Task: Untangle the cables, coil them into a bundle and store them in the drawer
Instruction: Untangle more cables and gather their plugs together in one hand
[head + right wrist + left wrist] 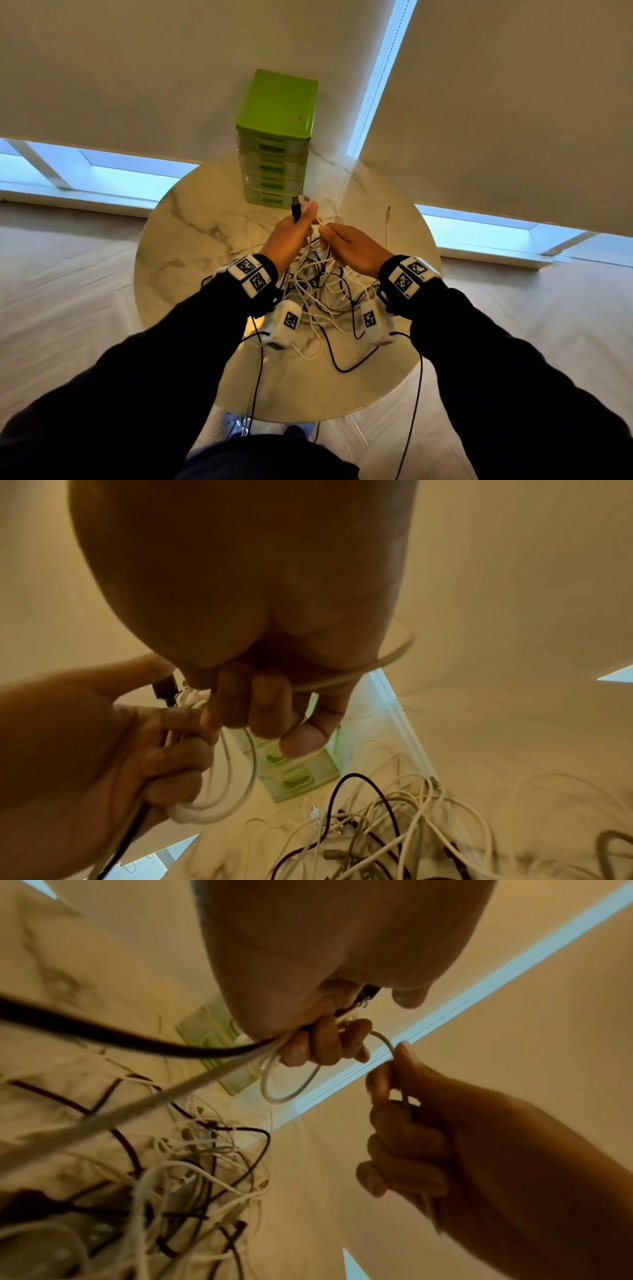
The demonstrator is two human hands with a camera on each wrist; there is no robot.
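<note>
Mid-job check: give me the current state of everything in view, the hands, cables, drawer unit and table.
left hand: grips a black cable and white cables, plugs sticking up.
right hand: pinches a white cable.
cable pile: tangled on the table.
green drawer unit: upright, drawers closed.
round table: carries pile and unit.

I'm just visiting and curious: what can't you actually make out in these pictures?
- Head view: how many cables are tangled; they overlap, and the wrists cover part of the pile.
- Head view: what the green drawer unit holds; its drawers are shut.
- Left wrist view: the plug in the left hand; fingers hide it.
</note>
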